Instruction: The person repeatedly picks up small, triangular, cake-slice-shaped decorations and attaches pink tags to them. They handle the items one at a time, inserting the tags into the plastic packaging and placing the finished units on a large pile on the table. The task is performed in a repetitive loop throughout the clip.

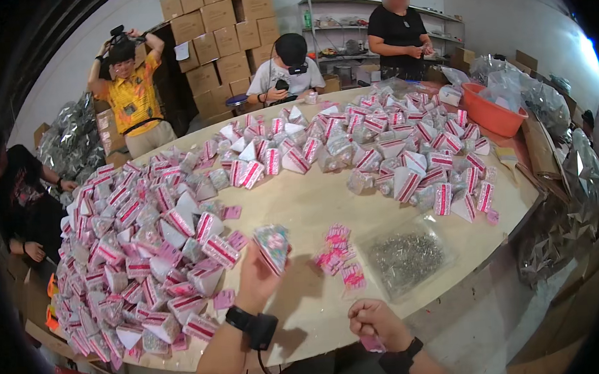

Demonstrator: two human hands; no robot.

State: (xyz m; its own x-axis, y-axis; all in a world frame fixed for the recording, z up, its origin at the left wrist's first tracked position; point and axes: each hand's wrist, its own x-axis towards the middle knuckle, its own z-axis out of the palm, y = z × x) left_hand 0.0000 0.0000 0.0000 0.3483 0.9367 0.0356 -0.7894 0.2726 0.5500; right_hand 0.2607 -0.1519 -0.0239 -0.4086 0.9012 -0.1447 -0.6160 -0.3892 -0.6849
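Head view, left hand (257, 276): fingers partly curled round a wedge-shaped pack (273, 246), raised above the table (300, 204)
Right hand (380, 321): fingers folded nearly closed, pinching a pink card (373, 343)
Pink-printed cards (338, 238): between the pack and a clear tray (378, 275)

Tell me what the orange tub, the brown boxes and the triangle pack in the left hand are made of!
Orange tub: probably plastic, with smooth, evenly orange walls. Brown boxes: likely cardboard, with matte, flat sides. Triangle pack: maybe glossy plastic film; patchy sheen hints so.
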